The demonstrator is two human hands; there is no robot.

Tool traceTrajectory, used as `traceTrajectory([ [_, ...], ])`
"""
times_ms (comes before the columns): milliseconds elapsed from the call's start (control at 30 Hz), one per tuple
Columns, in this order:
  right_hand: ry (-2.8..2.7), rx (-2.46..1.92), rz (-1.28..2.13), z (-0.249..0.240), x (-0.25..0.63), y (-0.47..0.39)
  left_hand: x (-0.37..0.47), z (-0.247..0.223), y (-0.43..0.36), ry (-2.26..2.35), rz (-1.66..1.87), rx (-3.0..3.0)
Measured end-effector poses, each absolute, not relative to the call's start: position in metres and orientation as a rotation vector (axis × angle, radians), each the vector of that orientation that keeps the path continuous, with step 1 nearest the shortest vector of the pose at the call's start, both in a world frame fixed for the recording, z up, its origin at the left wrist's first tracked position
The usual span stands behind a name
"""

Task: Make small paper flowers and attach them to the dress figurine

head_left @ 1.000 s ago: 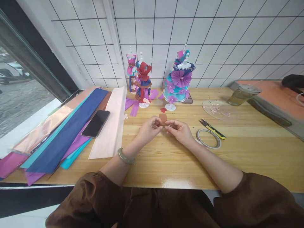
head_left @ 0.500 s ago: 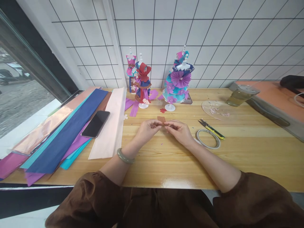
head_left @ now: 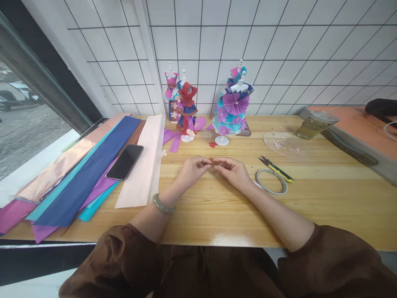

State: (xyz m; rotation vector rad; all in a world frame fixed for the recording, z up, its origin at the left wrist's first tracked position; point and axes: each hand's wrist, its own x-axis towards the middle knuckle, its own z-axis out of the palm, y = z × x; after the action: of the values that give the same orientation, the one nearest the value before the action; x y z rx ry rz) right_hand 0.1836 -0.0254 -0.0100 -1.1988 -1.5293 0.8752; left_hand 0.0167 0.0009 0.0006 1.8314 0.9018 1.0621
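Note:
A small piece of brown paper [head_left: 211, 161] is pinched between the fingertips of both hands, just above the wooden table. My left hand [head_left: 192, 170] grips its left side, thumb against the fingers. On its right side my right hand [head_left: 232, 171] holds it in the same way. Behind the hands lies a red paper flower [head_left: 212, 144]. Farther back stand small dress forms, one in red and blue paper [head_left: 187, 103] and one in purple and turquoise paper [head_left: 234, 105].
Folded coloured paper [head_left: 83, 169] and a black phone [head_left: 125, 162] lie left. To the right are a tape roll [head_left: 285, 187], yellow-black snips [head_left: 279, 170], a clear dish with beads [head_left: 279, 142] and a lidded drink cup [head_left: 316, 124]. A tiled wall stands behind.
The brown paper, which stood up behind the fingertips before, now shows as a smaller, lower piece between them. The hands have hardly moved.

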Motion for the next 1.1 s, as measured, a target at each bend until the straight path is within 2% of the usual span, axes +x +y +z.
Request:
traceTrajectory([
  [1100,-1.24,-1.15,1.196,-0.008,0.187,-0.022,0.014,0.009,0.001,0.944,0.98,1.587],
])
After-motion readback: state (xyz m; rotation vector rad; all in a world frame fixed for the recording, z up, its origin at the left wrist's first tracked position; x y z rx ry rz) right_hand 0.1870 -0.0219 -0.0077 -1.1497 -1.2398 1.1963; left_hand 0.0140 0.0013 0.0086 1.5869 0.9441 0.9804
